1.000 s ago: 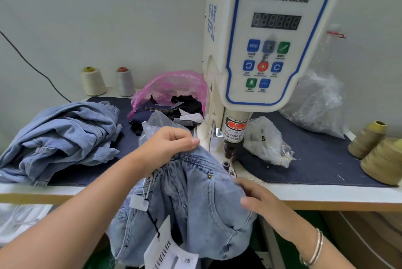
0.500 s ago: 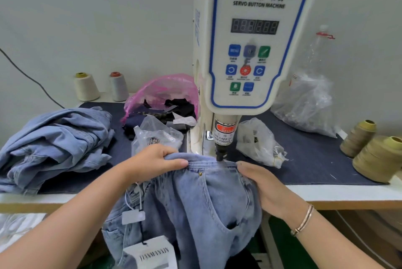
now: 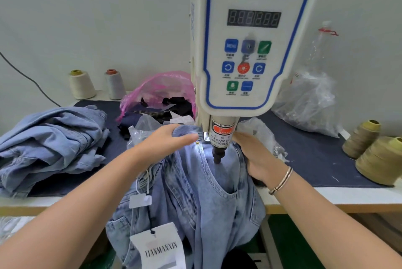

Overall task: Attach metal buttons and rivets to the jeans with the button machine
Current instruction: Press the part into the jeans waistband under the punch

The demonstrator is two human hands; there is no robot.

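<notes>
Light blue jeans hang over the table's front edge, with their top under the white servo button machine. The machine's black punch tip stands on the denim beside the front pocket. My left hand grips the waistband just left of the punch, fingers curled over the fabric. My right hand holds the jeans' right side, close to the punch. A small brass rivet shows near my left fingertips. Paper hang tags dangle from the jeans.
A heap of blue jeans lies at the left of the table. Behind are a pink bag of dark scraps, clear plastic bags and two thread cones. Olive thread cones stand at the right.
Both hands lifted the jeans' top up and forward under the machine head. The punch tip now meets the denim near the pocket, and the hands sit closer to it.
</notes>
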